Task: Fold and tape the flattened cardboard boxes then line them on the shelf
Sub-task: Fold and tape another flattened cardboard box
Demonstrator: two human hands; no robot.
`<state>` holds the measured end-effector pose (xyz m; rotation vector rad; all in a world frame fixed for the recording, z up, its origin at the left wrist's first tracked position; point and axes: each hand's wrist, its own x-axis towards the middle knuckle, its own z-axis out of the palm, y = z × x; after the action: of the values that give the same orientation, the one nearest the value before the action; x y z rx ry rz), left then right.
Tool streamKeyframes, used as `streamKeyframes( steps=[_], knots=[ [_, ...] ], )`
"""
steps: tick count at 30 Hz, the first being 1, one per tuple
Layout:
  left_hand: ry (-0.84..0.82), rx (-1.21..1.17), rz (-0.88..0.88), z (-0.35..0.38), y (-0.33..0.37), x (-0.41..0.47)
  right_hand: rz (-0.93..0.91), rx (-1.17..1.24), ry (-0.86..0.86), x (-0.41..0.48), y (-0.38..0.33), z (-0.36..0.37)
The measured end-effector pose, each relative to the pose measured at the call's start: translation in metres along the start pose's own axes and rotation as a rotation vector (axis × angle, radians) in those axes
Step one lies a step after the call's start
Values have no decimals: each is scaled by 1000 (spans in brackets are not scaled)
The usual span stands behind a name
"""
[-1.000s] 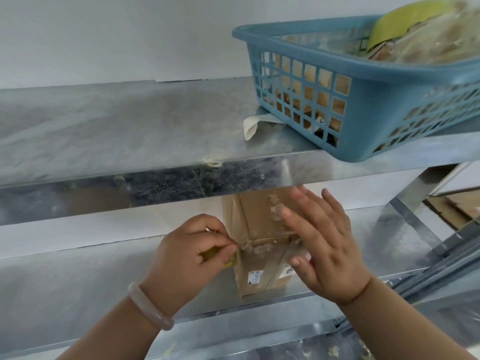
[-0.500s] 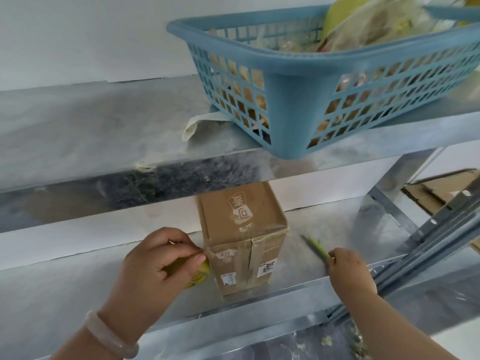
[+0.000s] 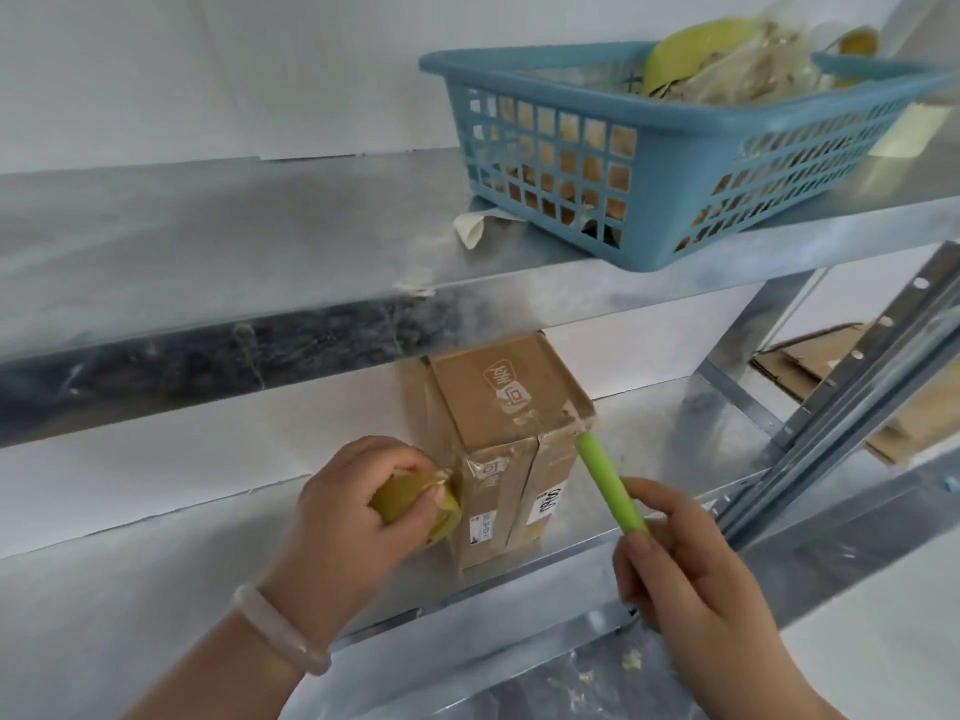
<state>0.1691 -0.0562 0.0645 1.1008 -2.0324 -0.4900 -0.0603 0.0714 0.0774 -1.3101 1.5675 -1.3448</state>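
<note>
Cardboard box [image 3: 511, 407] is seen standing upright on the lower shelf [image 3: 691, 423], between the two hands and near the shelf's front edge. The left hand [image 3: 353, 517] is curled round a yellow tape roll [image 3: 415, 504], which is held against the box's left front edge. A clear strip of tape appears to be stretched from the roll across the top of the front face. A pale bracelet [image 3: 280, 636] is worn on that wrist. The right hand [image 3: 691, 579] is closed on a green stick-shaped tool [image 3: 613, 485], gripped at its lower end, with its tip brought up to the box's upper right corner. No blade can be made out, so it cannot be told whether it is a cutter.

The box is judged to be light and probably empty, stiff along its folded edges but easily dented on the flat panels and at the taped seams. Where film covers it, the surface is likely to be slick. It would best be taken by two opposite side walls, with fingers kept off the flaps and the fresh tape. On the smooth metal it may slide under a push from the roll, so it should be steadied.

Farther out, a blue basket [image 3: 675, 163] filled with bags and wrappers is carried by the upper shelf [image 3: 260, 241], with a paper scrap [image 3: 470, 228] beside it. Flattened cardboard [image 3: 841, 376] is seen beyond the shelf's upright at the right
</note>
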Motion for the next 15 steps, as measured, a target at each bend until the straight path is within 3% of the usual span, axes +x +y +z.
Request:
streamKeyframes(
  steps=[5,15],
  knots=[
    [-8,14,53,-4,-7,-1,-49,-125,-42,-20,-15,30],
    [52,-45,119,-10,-13,-3,-105,-322,73,-31,-20,73]
  ],
)
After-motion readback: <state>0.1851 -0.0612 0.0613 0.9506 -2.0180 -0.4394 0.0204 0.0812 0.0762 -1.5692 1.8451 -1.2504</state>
